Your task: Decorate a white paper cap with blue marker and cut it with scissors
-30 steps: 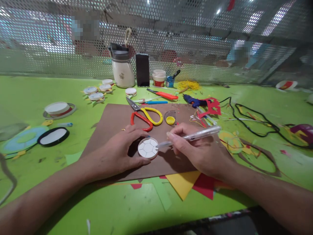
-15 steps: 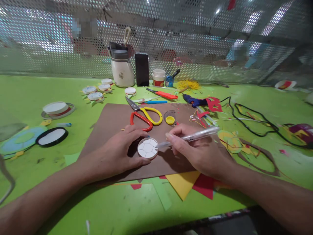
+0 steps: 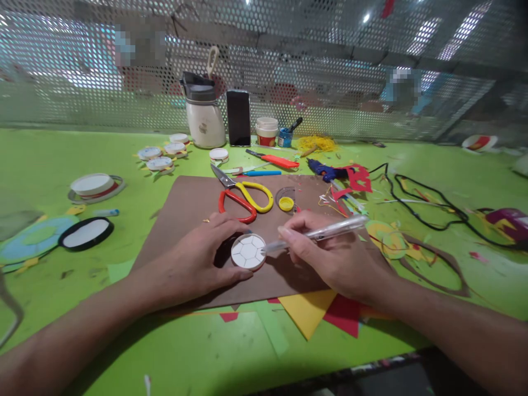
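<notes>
A small round white disc (image 3: 248, 252), marked with dark lines like a football pattern, lies on a brown board (image 3: 173, 220). My left hand (image 3: 202, 256) grips it from the left, thumb along the near edge and fingers around the far side. In my right hand (image 3: 322, 250) is a clear-barrelled pen (image 3: 336, 227), its tip touching the disc's right part. Beyond my hands, scissors (image 3: 239, 199) with red and yellow handles lie on the board. A yellow cap (image 3: 286, 204) sits beside them on a clear protractor (image 3: 291, 193).
At the back stand a white jug (image 3: 205, 121), a phone (image 3: 238, 118) and small tubs (image 3: 267, 132). A red utility knife (image 3: 280, 161) and a blue glue gun (image 3: 324, 169) lie beyond the board. Decorated discs (image 3: 160, 164) are on the left, a black cable (image 3: 433, 220) on the right.
The whole view has shifted very slightly. Both hands keep their places, and the pen tip stays at the right part of the disc.
</notes>
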Demonstrator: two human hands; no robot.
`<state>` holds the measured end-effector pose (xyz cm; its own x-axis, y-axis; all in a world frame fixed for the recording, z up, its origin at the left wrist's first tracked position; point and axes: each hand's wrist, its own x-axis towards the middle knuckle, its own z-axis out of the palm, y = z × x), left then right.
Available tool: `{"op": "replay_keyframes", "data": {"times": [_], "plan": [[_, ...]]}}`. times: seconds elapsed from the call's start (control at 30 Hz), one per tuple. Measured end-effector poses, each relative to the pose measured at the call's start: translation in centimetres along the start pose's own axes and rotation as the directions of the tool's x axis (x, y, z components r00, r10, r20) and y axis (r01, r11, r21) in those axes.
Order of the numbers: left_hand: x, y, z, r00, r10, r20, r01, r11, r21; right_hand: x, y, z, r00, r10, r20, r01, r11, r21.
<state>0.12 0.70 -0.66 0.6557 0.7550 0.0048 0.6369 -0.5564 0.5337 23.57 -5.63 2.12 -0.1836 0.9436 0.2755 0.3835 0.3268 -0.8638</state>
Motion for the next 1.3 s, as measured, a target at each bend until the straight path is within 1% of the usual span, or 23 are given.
{"op": "replay_keyframes", "data": {"times": [0.17, 0.27, 0.43, 0.53, 0.6, 0.63, 0.7, 0.8, 1.0, 1.1, 1.17, 1.3], "plan": [[-0.1, 0.0, 0.0, 1.000, -0.004, 0.020, 0.005, 1.000, -0.012, -0.1, 0.2, 0.0, 1.000, 0.001, 0.014, -0.001, 1.000, 0.004], [-0.1, 0.0, 0.0, 1.000, 0.000, 0.019, 0.001, 1.000, -0.008, -0.2, 0.4, -0.1, 1.000, -0.009, 0.015, 0.009, 1.000, -0.023], [0.0, 0.2, -0.1, 1.000, 0.013, 0.009, -0.013, 1.000, 0.005, -0.3, 0.8, -0.2, 1.000, -0.009, -0.017, 0.008, 0.999, -0.043], [0.0, 0.4, -0.2, 1.000, -0.001, 0.002, 0.001, 1.000, 0.011, -0.4, 1.6, -0.4, 0.997, -0.002, -0.080, -0.007, 0.993, -0.120], [0.1, 0.4, -0.2, 1.000, -0.014, -0.002, 0.014, 1.000, 0.019, -0.3, 2.2, -0.7, 0.986, -0.045, -0.163, 0.016, 0.985, -0.174], [0.1, 0.4, -0.2, 1.000, -0.016, -0.005, 0.016, 1.000, 0.022, -0.2, 2.4, -0.9, 0.977, -0.068, -0.202, 0.033, 0.984, -0.173], [0.1, 0.3, -0.2, 1.000, -0.017, -0.010, 0.017, 1.000, 0.021, 0.2, 2.8, -1.1, 0.965, -0.100, -0.243, 0.072, 0.990, -0.122], [0.1, 0.2, -0.1, 1.000, -0.031, 0.001, 0.031, 0.999, 0.012, 0.8, 2.8, -1.3, 0.972, -0.086, -0.221, 0.085, 0.996, -0.012], [-0.1, 0.6, -0.5, 0.997, -0.079, 0.018, 0.079, 0.997, -0.007, 0.8, 2.0, -1.0, 0.990, 0.047, -0.135, -0.030, 0.991, 0.127], [-0.3, 0.7, -0.6, 0.996, -0.083, 0.029, 0.084, 0.996, -0.021, 0.6, 2.1, -0.8, 0.994, 0.067, -0.082, -0.054, 0.987, 0.153], [-0.4, 0.7, -0.6, 0.997, -0.075, 0.026, 0.075, 0.997, -0.022, 0.6, 2.3, -0.7, 0.993, 0.064, -0.103, -0.050, 0.989, 0.139], [-0.6, 0.7, -0.7, 0.997, -0.076, 0.024, 0.076, 0.997, 0.000, 1.0, 2.6, -0.7, 0.979, 0.073, -0.190, -0.044, 0.987, 0.154]]}}
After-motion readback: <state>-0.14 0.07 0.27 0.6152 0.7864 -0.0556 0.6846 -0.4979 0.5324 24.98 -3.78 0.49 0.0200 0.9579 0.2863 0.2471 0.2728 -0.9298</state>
